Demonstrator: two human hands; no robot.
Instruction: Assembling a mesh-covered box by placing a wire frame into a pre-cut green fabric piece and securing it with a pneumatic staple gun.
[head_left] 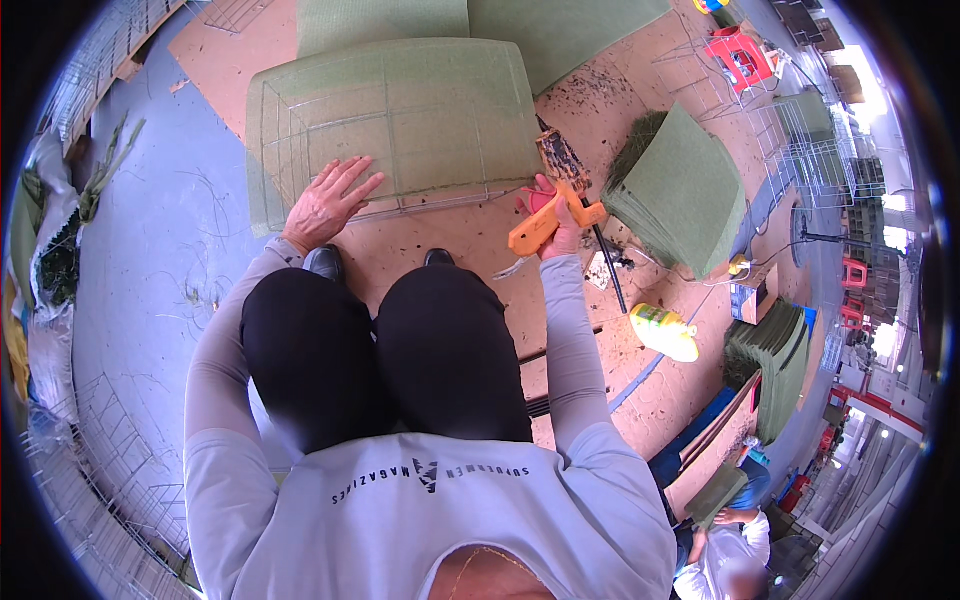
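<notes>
We are in a workshop with a blue-grey floor, and in front of us lies a large brown board flat on this floor, with dark crumbs spread over it. We sit above it, our knees in black trousers at the centre of the view.

On the board, at 12 o'clock from our knees, stands a wire frame covered with green mat. It is a box-like form, and the thin metal wires show through the green cover. Our left hand lies flat on the near lower edge of this frame, at about 11 o'clock, with the fingers spread open and pressing on the green surface; it grips nothing.

Our right hand is at about 1 o'clock, just beside the near right corner of the frame. It is closed around an orange glue gun, and the tip of the gun points toward that corner. We cannot tell if the tip touches the mat.

At 2 o'clock, near the gun, there is a stack of green mat sheets. At 3 o'clock a yellow bottle lies on its side on the board. More wire frames stand further away at 2 o'clock, beside a red stool. At 5 o'clock another person in light clothes works near the floor.
</notes>
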